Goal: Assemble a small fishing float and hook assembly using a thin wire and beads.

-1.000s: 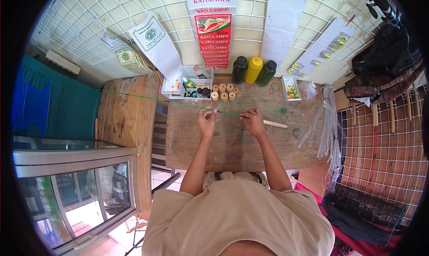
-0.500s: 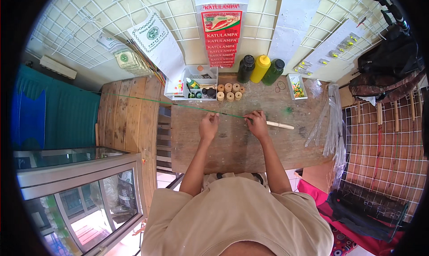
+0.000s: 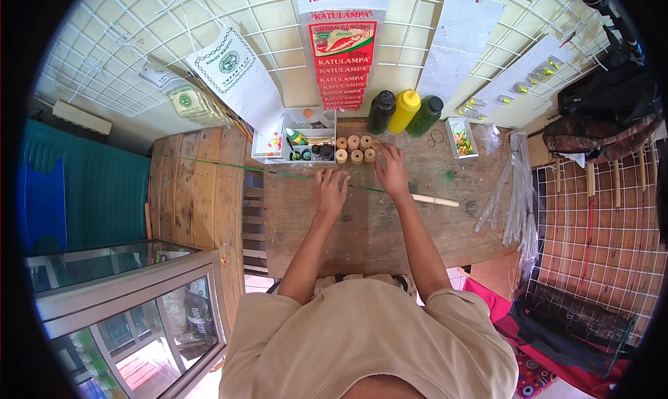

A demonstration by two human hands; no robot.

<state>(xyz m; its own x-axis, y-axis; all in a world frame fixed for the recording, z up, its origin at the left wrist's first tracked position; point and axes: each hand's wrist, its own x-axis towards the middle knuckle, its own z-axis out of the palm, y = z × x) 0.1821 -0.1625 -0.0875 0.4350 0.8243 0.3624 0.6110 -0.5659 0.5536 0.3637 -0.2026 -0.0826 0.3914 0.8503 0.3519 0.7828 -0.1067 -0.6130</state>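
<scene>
A thin green fishing rod (image 3: pixel 278 173) lies across the wooden table, its pale wooden handle (image 3: pixel 435 200) toward the right. My left hand (image 3: pixel 330 192) rests over the rod's middle, palm down, with fingers spread and not closed round it. My right hand (image 3: pixel 392 170) is further forward, beside the right end of a group of several small wooden spools (image 3: pixel 357 148). Its thumb and fingers are apart, the fingertips close to the rightmost spool; whether they touch it I cannot tell. The rod passes beneath both hands and is partly hidden there.
Behind the spools stand black, yellow (image 3: pixel 404 111) and green bottles. A white divided box (image 3: pixel 301 160) with small jars is left of them, and a small white tray (image 3: pixel 461 138) of colourful bits right. Clear plastic bags (image 3: pixel 518 190) hang at the table's right edge. A glass cabinet (image 3: pixel 132 287) stands at left.
My right hand has let go of the rod and moved forward to the spools. The fingers of my left hand have opened out over the rod. The view has shifted slightly.
</scene>
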